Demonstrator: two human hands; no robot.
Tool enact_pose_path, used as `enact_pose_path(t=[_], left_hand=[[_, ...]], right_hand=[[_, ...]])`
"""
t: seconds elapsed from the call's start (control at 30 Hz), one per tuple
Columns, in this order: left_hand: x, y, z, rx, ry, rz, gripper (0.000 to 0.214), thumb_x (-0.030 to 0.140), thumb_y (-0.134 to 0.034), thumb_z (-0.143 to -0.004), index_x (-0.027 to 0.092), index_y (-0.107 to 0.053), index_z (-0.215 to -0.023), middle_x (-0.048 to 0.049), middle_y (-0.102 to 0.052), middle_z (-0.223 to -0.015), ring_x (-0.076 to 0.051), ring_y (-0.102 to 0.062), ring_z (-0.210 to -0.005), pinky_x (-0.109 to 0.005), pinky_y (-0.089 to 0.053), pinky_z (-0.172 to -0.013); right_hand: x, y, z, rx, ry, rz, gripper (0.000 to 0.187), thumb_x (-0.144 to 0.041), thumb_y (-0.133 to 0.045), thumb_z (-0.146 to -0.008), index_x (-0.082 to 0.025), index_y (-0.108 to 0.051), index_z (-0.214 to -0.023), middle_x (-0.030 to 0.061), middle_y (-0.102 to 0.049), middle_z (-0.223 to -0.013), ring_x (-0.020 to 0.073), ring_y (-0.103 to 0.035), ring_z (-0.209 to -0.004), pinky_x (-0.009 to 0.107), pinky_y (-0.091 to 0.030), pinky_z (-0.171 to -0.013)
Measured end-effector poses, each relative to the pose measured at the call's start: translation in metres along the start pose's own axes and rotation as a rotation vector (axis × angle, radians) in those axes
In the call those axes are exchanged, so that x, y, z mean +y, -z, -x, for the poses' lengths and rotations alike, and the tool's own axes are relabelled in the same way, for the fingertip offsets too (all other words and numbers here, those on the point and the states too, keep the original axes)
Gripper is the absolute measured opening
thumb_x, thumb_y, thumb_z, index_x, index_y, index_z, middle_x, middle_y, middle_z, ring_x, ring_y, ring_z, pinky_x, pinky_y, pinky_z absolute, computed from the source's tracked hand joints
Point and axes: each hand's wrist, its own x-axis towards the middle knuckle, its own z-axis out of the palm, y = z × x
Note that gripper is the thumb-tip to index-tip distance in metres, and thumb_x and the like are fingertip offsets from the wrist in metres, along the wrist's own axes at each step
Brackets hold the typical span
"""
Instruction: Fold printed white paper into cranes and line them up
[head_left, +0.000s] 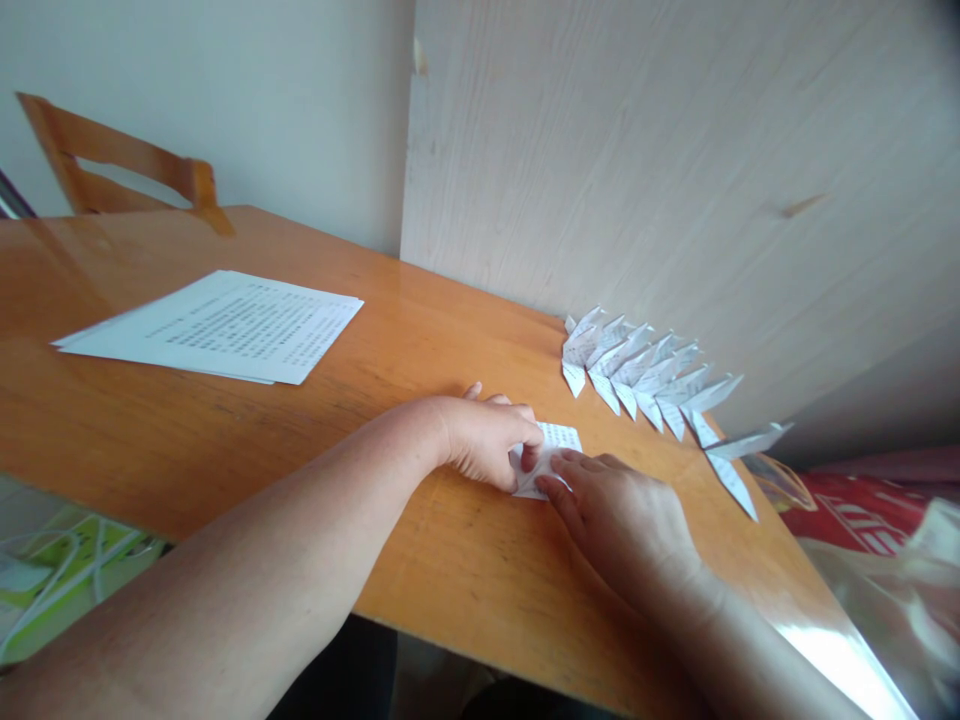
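Note:
A small folded piece of printed paper (pixel 559 437) lies on the wooden table in front of me, partly covered by my fingers. My left hand (pixel 491 442) is closed on its left side, thumb and fingers bent at the paper. From the right, my right hand (pixel 626 510) presses the paper's right and near part with thumb and fingertips. Beyond the right hand stands a row of several folded paper pieces (pixel 645 368) with pointed ends, made of the same printed paper. One more pointed folded piece (pixel 731 478) sits apart at the right end of the row.
A stack of printed sheets (pixel 247 330) lies on the left part of the table (pixel 420 340). A pale wood panel (pixel 637 150) rises behind the far edge. There is a wooden chair (pixel 135 145) at the far left, and red and clear bags (pixel 862 510) beside the right edge.

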Motion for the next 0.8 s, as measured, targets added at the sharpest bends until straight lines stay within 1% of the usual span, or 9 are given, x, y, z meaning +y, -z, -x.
enact_pose_path(t=[0.17, 0.37, 0.53, 0.67, 0.8], left_hand=[[0.0009, -0.0002, 0.0003, 0.01, 0.008, -0.002, 0.019, 0.033, -0.069, -0.074, 0.032, -0.07, -0.093, 0.0001, -0.061, -0.116, -0.029, -0.048, -0.119, -0.065, -0.013, -0.113], [0.0009, -0.0017, 0.0, 0.027, 0.009, 0.003, 0.018, 0.031, -0.07, -0.073, 0.033, -0.07, -0.091, 0.0008, -0.061, -0.116, -0.029, -0.048, -0.119, -0.066, -0.013, -0.113], [0.0007, -0.0028, -0.001, 0.039, 0.009, -0.001, 0.018, 0.031, -0.07, -0.073, 0.032, -0.07, -0.091, -0.0003, -0.061, -0.114, -0.029, -0.049, -0.115, -0.067, -0.015, -0.111], [0.001, -0.0029, -0.0011, 0.039, 0.012, -0.002, 0.018, 0.034, -0.071, -0.073, 0.032, -0.07, -0.091, -0.0005, -0.06, -0.114, -0.029, -0.049, -0.116, -0.066, -0.016, -0.112], [0.0009, -0.0028, -0.0009, 0.041, 0.008, -0.005, 0.019, 0.038, -0.07, -0.074, 0.032, -0.07, -0.091, -0.0008, -0.061, -0.114, -0.03, -0.049, -0.116, -0.066, -0.016, -0.112]], right_hand=[[-0.0027, 0.0024, -0.0003, 0.007, -0.018, 0.015, 0.025, -0.041, -0.051, -0.099, -0.028, -0.072, -0.103, 0.0021, -0.075, -0.09, 0.0228, -0.068, -0.082, 0.031, -0.039, -0.059], [-0.0032, 0.0013, -0.0011, 0.028, -0.019, -0.018, 0.026, -0.043, -0.052, -0.099, -0.028, -0.073, -0.103, 0.0025, -0.076, -0.096, 0.0229, -0.069, -0.085, 0.031, -0.043, -0.062], [-0.0049, 0.0027, -0.0014, 0.029, -0.037, -0.03, 0.026, -0.045, -0.054, -0.097, -0.029, -0.073, -0.104, 0.003, -0.076, -0.093, 0.0232, -0.07, -0.083, 0.031, -0.044, -0.062], [-0.0057, 0.0019, -0.0014, 0.036, -0.051, -0.04, 0.029, -0.048, -0.053, -0.097, -0.029, -0.074, -0.105, 0.0044, -0.076, -0.091, 0.0239, -0.069, -0.081, 0.031, -0.045, -0.062], [-0.0068, 0.0012, -0.0013, 0.027, -0.067, -0.047, 0.032, -0.052, -0.052, -0.096, -0.029, -0.073, -0.106, 0.0051, -0.075, -0.09, 0.0254, -0.069, -0.083, 0.033, -0.046, -0.065]])
